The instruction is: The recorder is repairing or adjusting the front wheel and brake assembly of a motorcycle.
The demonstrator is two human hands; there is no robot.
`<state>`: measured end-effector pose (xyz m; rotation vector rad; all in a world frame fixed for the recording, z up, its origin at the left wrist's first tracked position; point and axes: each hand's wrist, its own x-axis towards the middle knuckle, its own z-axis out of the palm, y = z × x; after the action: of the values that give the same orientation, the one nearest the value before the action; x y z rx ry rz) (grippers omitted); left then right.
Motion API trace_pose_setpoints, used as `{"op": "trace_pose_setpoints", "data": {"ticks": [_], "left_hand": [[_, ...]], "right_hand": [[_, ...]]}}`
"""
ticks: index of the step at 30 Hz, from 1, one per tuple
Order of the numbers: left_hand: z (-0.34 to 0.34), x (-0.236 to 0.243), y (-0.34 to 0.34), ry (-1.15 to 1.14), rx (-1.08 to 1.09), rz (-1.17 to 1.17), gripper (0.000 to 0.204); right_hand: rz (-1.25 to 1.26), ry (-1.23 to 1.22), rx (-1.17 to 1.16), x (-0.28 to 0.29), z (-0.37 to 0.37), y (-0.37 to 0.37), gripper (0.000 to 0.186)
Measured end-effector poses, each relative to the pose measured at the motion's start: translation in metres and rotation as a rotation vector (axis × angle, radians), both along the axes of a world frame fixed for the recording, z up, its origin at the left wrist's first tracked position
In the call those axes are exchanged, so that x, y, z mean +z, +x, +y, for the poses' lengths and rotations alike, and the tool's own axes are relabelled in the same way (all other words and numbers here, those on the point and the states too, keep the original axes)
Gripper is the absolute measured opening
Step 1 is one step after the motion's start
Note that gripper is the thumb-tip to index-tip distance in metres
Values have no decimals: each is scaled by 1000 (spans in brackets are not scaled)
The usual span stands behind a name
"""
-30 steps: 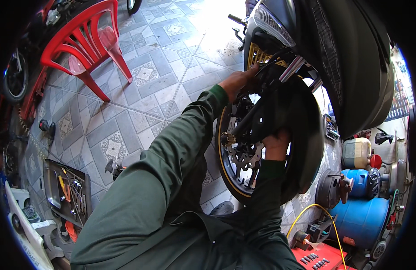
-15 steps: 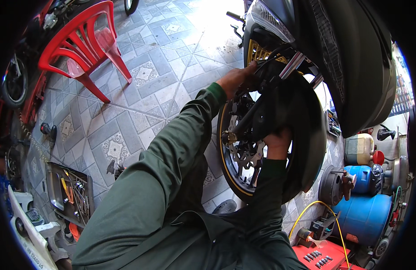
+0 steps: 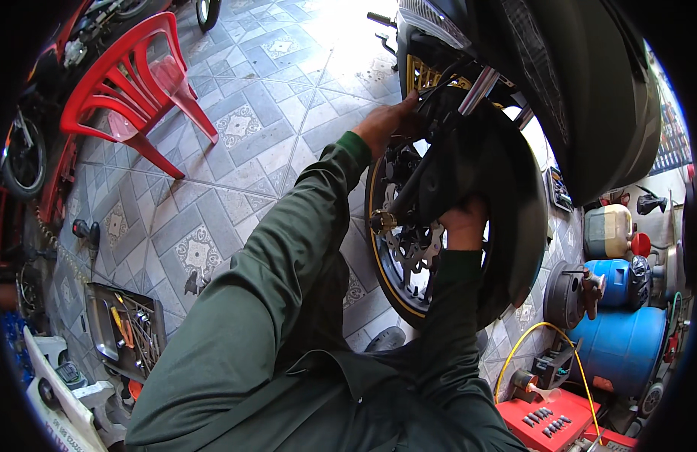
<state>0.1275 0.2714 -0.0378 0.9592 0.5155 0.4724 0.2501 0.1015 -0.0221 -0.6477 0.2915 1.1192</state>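
Note:
The front end of a black motorcycle (image 3: 589, 98) fills the upper right, with a wheel (image 3: 397, 290), brake disc (image 3: 431, 248), chrome fork tube (image 3: 478, 90) and dark front fender (image 3: 506, 173). My left hand (image 3: 384, 126) reaches in beside the fork and cables below the yellow grille (image 3: 422, 71); its fingers look closed, but what they grip is obscured. My right hand (image 3: 461, 226) is up against the underside of the fender between disc and tire, its fingers hidden.
A red plastic chair (image 3: 137, 90) stands upper left beside other motorcycles (image 3: 24, 151). A tool tray (image 3: 107, 331) lies lower left. At right are blue drums (image 3: 616, 343), a beige jerrycan (image 3: 606, 233), a yellow hose (image 3: 514, 346) and a red tool case (image 3: 544, 418).
Both hands and the motorcycle's front end sit slightly higher in the picture, while the drums and tray appear shifted, as the view moved. Both hands stay at the fork and fender.

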Motion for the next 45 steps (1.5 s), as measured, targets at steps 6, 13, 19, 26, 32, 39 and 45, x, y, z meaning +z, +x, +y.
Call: {"op": "trace_pose_setpoints", "data": {"ticks": [6,13,19,26,32,39,45], "left_hand": [[-5,9,-5,-3,-15,26,64],[-3,8,-4,-22,-25,30,64],[-2,6,-3,-7,-24,47,63],[-3,6,-3,-22,-5,62,63],[-1,5,-6,-4,-22,43,62],[2,5,-12,44,-5,105,54],[-11,32,-30,727,194,545,44]], "right_hand": [[159,496,277,-32,-12,21,42],[122,509,255,-33,-12,21,41],[67,123,21,-13,-4,8,40],[104,516,260,-25,-11,15,38],[-13,307,144,-24,-6,11,38],[84,419,175,-34,-9,12,39],[-201,244,-71,-79,3,48,42]]}}
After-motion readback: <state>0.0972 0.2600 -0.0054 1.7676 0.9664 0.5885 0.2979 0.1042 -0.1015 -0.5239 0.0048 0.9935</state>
